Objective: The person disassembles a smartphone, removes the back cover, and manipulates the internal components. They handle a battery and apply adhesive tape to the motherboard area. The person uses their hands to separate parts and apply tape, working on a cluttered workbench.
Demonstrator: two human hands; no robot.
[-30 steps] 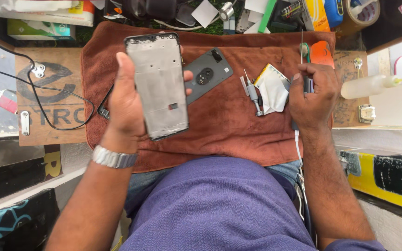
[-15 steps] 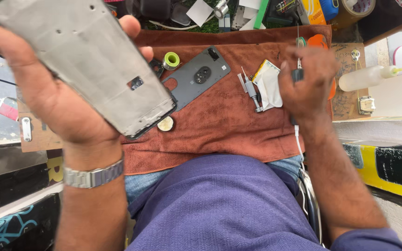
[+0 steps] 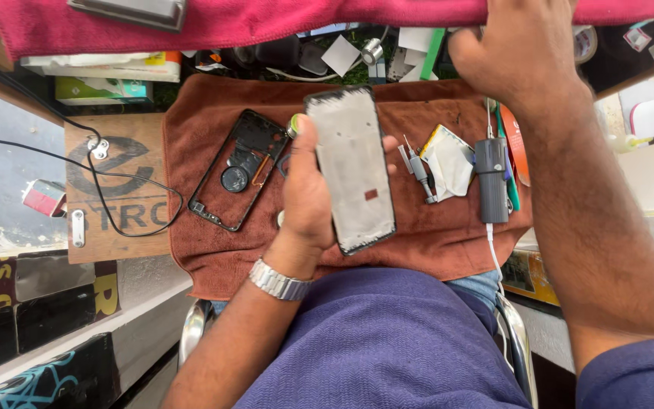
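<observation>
My left hand (image 3: 306,198) grips a grey phone display panel (image 3: 351,170) by its left edge and holds it flat, back side up, above a brown towel (image 3: 433,242). To its left a black phone housing (image 3: 238,170) lies open on the towel, with a round part inside it. My right hand (image 3: 520,53) reaches over the towel's far edge into the clutter at the back. Its fingertips are hidden, so I cannot tell whether it holds anything. A grey electric screwdriver (image 3: 491,180) with a white cable lies on the towel below that hand.
Tweezers (image 3: 418,173) and a crumpled white wrapper (image 3: 448,160) lie between the panel and the screwdriver. Orange and green pry tools (image 3: 514,148) sit at the towel's right edge. A wooden board (image 3: 115,197) with a black cable lies left. A red cloth (image 3: 281,23) hangs above.
My left hand lowered the panel from near the camera to just above the towel. My right hand let go of the screwdriver, which now lies on the towel, and reached to the back.
</observation>
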